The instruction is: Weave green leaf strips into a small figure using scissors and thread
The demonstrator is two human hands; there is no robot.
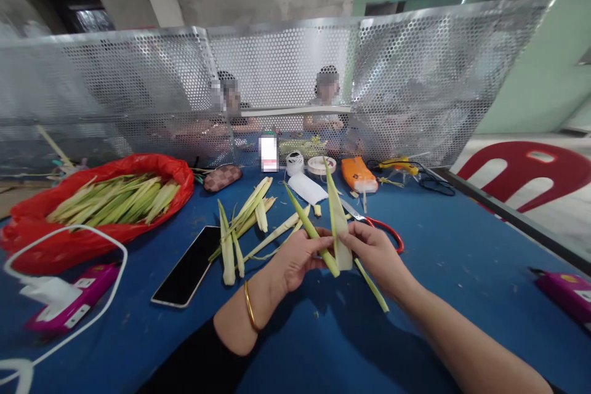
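Both my hands meet above the blue table [462, 246], holding crossed palm leaf strips [335, 209]. My left hand [300, 258], with a gold bangle on the wrist, pinches a narrow green strip [310, 228] that slants up to the left. My right hand [375, 252] is closed on a broader pale strip that stands upright, with a thin end [372, 286] trailing down to the right. Several loose cut strips [240, 228] lie on the table just left of my hands.
A red plastic bag [92, 197] full of leaf strips sits at left. A phone [189, 268] lies face up nearby. Red-handled scissors [383, 231], an orange box [357, 175], tape rolls [321, 164] and a glue gun [397, 165] lie behind. Two people sit beyond the perforated metal screen [286, 68].
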